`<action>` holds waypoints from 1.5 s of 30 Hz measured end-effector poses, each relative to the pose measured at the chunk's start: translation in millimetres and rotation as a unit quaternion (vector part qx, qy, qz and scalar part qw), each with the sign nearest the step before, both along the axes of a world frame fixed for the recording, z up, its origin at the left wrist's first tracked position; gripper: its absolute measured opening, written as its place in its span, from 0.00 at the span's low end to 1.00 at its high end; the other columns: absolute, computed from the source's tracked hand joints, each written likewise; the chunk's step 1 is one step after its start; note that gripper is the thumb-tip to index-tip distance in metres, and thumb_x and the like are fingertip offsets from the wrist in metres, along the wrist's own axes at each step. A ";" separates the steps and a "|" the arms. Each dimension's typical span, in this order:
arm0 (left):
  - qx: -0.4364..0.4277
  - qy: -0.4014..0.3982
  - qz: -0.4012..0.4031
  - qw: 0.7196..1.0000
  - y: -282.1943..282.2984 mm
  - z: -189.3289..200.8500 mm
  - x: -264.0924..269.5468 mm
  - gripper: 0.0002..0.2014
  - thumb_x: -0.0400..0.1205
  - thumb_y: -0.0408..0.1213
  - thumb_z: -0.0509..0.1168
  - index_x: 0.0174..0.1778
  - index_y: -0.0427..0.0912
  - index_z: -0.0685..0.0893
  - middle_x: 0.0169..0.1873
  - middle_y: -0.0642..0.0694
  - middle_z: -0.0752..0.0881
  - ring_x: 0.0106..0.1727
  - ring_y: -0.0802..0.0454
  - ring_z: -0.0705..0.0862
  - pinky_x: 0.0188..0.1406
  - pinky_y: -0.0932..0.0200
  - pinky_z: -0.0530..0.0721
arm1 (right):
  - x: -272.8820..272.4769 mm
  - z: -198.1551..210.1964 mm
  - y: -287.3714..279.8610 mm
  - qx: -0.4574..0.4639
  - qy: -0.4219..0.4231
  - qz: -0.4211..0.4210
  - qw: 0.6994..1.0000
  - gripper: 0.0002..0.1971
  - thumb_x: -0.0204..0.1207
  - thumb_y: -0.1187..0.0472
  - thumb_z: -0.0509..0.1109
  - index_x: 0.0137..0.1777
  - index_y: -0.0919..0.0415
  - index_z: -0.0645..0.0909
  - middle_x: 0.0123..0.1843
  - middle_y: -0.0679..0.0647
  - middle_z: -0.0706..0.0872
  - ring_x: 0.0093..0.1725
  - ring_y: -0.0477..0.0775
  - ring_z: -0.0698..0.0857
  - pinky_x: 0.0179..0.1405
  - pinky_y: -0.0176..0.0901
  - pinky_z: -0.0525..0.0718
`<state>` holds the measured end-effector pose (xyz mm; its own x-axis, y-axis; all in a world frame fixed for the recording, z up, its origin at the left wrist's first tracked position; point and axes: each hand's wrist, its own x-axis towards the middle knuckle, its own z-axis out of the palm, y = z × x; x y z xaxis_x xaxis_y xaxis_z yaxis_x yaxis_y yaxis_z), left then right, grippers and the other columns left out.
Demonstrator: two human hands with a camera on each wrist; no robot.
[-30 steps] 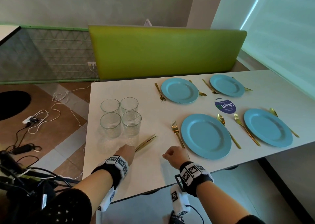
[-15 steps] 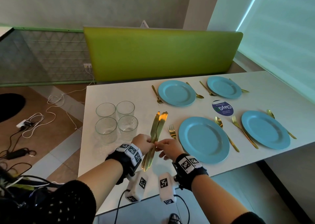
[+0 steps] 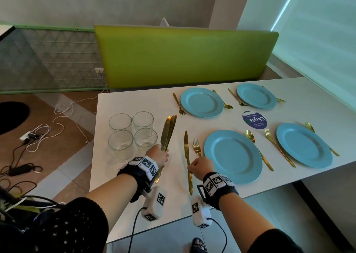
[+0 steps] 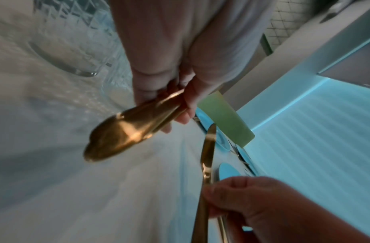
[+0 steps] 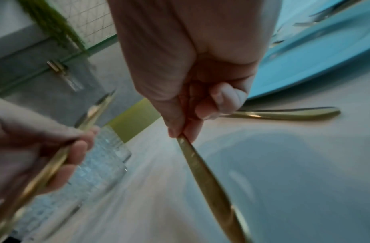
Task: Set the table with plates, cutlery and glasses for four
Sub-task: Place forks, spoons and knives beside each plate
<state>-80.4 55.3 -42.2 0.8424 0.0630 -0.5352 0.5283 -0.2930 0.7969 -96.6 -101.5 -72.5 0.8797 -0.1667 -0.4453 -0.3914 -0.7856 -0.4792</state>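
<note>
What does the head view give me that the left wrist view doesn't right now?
Only the head view shows the whole layout: four blue plates, such as the nearest, each with fork and spoon, four glasses grouped at the table's left end, and a round blue sticker.

Only the left wrist view shows the handle ends of the bundle of knives up close.

Both show the left hand gripping that bundle and the right hand pinching a single knife.

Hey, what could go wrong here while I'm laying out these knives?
The left hand grips a bundle of gold knives right beside the four clear glasses; a swing might knock one over. The right hand only pinches the single gold knife, so it may slip or land on the gold fork.
</note>
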 end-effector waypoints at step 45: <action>0.006 -0.030 -0.024 0.999 -2.5 -4.8 8.8 0.10 0.84 0.28 0.49 0.57 0.39 0.72 0.31 0.49 0.77 0.27 0.55 0.74 0.23 0.66 0.72 | 9.8 -24.5 -14.1 -0.136 -0.023 -0.079 0.987 0.13 0.77 0.60 0.62 0.54 0.60 0.87 0.52 0.59 0.89 0.53 0.61 0.88 0.49 0.45 0.85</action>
